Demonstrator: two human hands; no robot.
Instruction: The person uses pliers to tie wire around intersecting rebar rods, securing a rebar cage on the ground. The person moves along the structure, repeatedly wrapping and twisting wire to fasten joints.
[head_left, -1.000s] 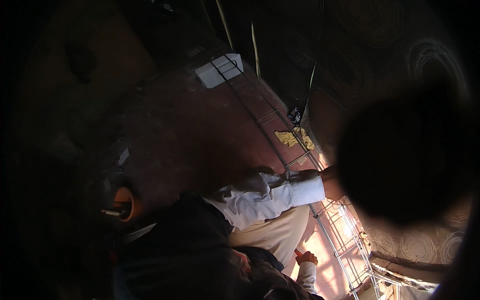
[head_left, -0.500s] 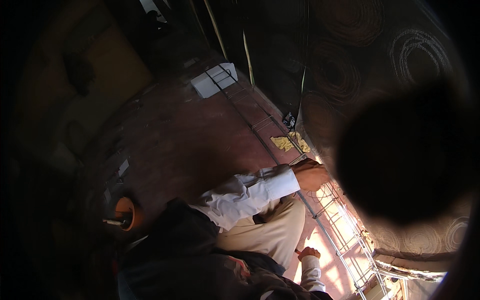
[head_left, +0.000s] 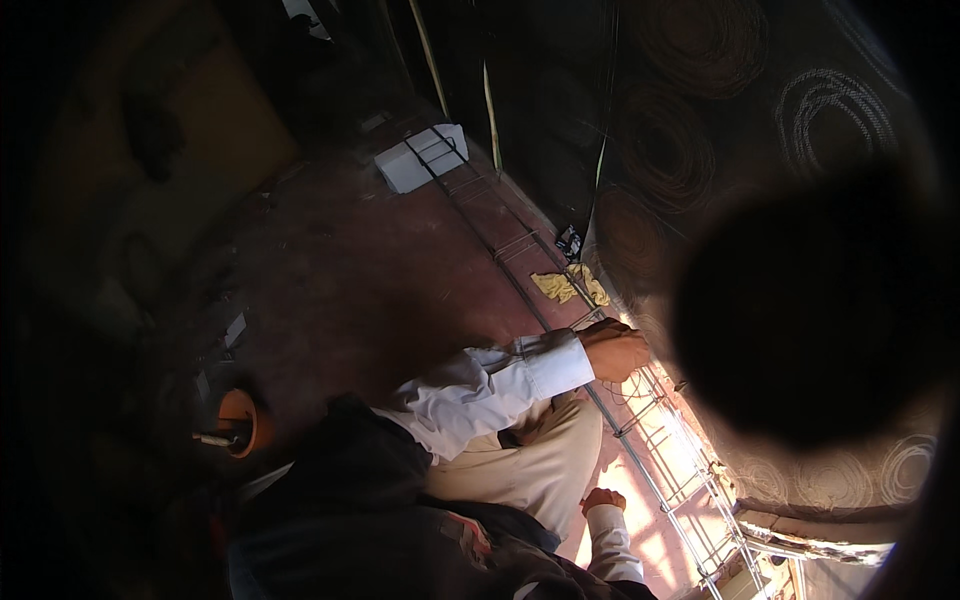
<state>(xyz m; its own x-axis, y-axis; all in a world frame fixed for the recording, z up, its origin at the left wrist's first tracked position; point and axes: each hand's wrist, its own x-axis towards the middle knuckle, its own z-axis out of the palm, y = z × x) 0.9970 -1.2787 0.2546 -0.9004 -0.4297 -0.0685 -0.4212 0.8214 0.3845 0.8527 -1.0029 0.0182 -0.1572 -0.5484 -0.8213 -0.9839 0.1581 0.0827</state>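
Observation:
My left hand [head_left: 612, 350], in a white sleeve, reaches out to a long frame of thin steel rods [head_left: 655, 440] lying on the reddish floor. Its fingers are curled around the frame's near rod, where some thin wire hangs. My right hand [head_left: 603, 497] sits lower, by my beige-trousered knee [head_left: 540, 460], with fingers curled close to the floor beside the frame. What it holds, if anything, is hidden. Sunlight falls on the frame's near end.
A yellow cloth [head_left: 572, 287] lies by the frame further along, and a white block [head_left: 420, 158] sits at its far end. Coils of wire [head_left: 700, 40] lean at the right. An orange round object [head_left: 240, 420] stands at the left. A dark blob [head_left: 810, 310] blocks part of the view.
My left hand has drawn back a little along the frame toward my body. The view has shifted slightly. My right hand has barely moved.

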